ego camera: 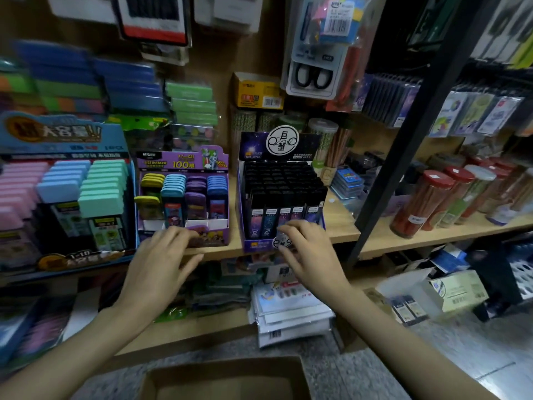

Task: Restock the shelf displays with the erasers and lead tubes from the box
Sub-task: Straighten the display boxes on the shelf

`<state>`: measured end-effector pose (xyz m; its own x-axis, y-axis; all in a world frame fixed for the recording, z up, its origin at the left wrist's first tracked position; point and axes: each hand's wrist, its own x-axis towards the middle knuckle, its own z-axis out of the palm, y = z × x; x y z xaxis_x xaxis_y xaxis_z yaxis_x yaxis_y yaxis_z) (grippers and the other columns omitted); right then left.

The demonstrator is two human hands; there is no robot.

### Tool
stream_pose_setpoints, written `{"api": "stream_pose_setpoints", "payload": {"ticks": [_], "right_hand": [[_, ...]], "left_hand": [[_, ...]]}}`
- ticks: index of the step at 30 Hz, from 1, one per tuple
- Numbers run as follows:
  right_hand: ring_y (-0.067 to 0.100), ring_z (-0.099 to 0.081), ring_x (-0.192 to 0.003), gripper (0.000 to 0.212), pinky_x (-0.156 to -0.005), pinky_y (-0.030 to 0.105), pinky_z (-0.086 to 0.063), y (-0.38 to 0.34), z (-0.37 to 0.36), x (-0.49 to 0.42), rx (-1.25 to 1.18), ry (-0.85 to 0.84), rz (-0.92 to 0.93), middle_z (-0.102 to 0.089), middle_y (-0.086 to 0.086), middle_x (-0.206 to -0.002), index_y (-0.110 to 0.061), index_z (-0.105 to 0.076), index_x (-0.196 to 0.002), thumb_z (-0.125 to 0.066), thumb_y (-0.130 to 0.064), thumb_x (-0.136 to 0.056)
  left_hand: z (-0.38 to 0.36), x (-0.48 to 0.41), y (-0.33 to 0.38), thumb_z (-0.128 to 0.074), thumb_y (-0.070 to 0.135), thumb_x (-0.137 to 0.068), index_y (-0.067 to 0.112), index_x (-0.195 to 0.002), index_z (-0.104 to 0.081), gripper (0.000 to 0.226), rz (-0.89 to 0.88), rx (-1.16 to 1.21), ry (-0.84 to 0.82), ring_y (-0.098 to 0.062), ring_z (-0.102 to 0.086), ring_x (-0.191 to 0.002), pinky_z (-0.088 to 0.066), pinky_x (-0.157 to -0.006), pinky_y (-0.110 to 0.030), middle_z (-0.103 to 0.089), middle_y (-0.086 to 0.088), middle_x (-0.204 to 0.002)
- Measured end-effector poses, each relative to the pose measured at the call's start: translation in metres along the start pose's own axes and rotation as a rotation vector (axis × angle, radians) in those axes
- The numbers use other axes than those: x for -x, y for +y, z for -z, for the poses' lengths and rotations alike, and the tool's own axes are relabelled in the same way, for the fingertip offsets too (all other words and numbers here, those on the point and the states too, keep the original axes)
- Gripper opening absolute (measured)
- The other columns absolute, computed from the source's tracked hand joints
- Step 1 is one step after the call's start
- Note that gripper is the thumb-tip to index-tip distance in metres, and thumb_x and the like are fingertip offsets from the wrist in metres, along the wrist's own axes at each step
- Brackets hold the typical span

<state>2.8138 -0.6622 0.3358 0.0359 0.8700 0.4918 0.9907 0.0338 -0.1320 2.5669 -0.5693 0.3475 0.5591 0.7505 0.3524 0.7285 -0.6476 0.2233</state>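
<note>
Box: open brown cardboard at 6 o'clock, on the speckled floor between the two forearms; only its rim and inner walls show.
Left hand: at 7 o'clock, palm down, fingers spread and loosely bent, gripping nothing; the fingertips reach the front lip of the small purple display.
Right hand: at 5 o'clock, palm down, fingers spread, tips resting on the front lip of the dark lead display; nothing pinched.
Lower shelf: behind the hands, stacked white paper packs at 5 o'clock.
Wooden shelf: carries all three displays side by side.
Lead tubes: black-capped, upright in tight rows, filling the dark lead display at the centre.
Small purple display: just at 9 o'clock of the lead tubes, with four columns of flat cases in yellow, teal, purple and blue.
Erasers: pastel pink, blue and green blocks in rows inside the big blue display, far out at 9 o'clock.
Jars: red-lidded, leaning, at 3 o'clock beyond a black upright.
Scissors pack: hangs at 1 o'clock.
</note>
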Motion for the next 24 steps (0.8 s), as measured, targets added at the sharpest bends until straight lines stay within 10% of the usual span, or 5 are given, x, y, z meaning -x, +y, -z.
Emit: {"api": "stream_pose_setpoints", "payload": {"ticks": [24], "right_hand": [[0.027, -0.049, -0.080, 0.008, -0.069, 0.038, -0.045, -0.002, -0.045, -0.015, -0.274, 0.188, -0.132, -0.056, 0.009, -0.086, -0.004, -0.068, -0.089, -0.065, 0.000, -0.083]], "left_hand": [[-0.035, -0.022, -0.003, -0.064, 0.023, -0.088, 0.015, -0.095, -0.062, 0.011, 0.040, 0.137, 0.173, -0.024, -0.059, -0.088, -0.013, -0.067, -0.029, -0.060, 0.001, -0.089]]}}
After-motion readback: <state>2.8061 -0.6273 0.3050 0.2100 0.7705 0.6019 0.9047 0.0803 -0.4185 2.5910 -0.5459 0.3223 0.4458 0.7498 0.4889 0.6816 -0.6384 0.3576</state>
